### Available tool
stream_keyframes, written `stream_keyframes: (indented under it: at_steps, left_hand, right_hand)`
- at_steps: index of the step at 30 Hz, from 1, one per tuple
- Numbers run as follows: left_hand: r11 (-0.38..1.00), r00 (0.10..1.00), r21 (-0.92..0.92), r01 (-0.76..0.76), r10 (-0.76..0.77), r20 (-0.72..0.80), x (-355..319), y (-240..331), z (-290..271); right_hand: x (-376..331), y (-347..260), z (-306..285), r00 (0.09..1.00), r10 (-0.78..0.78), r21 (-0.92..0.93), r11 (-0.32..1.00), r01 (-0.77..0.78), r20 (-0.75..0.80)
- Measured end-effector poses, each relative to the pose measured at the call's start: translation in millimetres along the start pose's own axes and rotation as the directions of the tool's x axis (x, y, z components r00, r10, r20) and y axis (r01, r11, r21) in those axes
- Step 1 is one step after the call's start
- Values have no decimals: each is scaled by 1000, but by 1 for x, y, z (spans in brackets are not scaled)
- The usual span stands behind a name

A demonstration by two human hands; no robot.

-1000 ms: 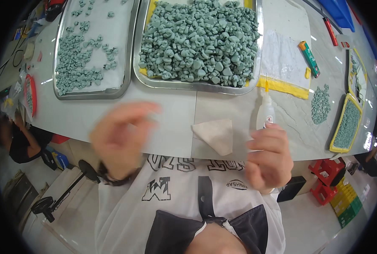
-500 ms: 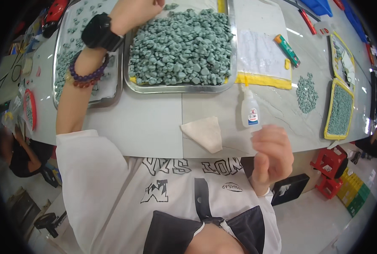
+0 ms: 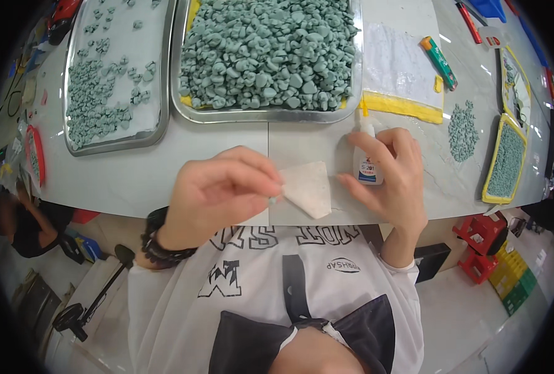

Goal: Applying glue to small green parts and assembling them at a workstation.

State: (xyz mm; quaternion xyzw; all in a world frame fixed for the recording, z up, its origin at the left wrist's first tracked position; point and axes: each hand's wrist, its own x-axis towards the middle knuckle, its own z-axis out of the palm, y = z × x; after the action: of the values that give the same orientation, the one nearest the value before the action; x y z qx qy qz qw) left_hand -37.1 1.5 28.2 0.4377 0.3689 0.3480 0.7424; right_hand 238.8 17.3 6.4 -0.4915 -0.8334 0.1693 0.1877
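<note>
My left hand [image 3: 227, 187] is closed in a pinch over the near middle of the table. A small grey-green piece [image 3: 272, 201] shows at its fingertips. Beside those fingers lies an off-white folded cloth [image 3: 308, 190]. My right hand [image 3: 392, 177] is spread around a small white glue bottle [image 3: 368, 169] with a thin yellow nozzle. The index finger crosses in front of the bottle's upper part, while the thumb is apart from it at the lower left. A metal tray heaped with grey-green pieces [image 3: 267, 56] stands just beyond my hands.
At the left is a second metal tray [image 3: 149, 138] with scattered green pieces. A yellow-edged plastic sheet [image 3: 401, 68], a green-and-orange box cutter [image 3: 439, 62], a pile of tiny green bits [image 3: 464, 132] and a yellow-rimmed tray [image 3: 488, 197] lie at the right.
My left hand has come back from the heaped tray to beside the cloth, with a small piece in its pinch. My right hand has moved forward and spread around the bottle.
</note>
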Motion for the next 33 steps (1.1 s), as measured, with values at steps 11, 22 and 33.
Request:
stream_keyframes:
  at_steps: [11,22,33]
  left_hand:
    - [947,987,-311,-83,34,-160,17,-28,22]
    - [966,987,-248,-75,35,-160,17,-27,25]
    - [940,978,-278,-196,169,-119,18,-38,21]
  right_hand:
    - [-8,-37,27,960,118,827,541,153,-255]
    - [-2,-54,34,907,-19,716,608,344,-420]
    - [4,-52,33,947,-67,755,588,292,-314]
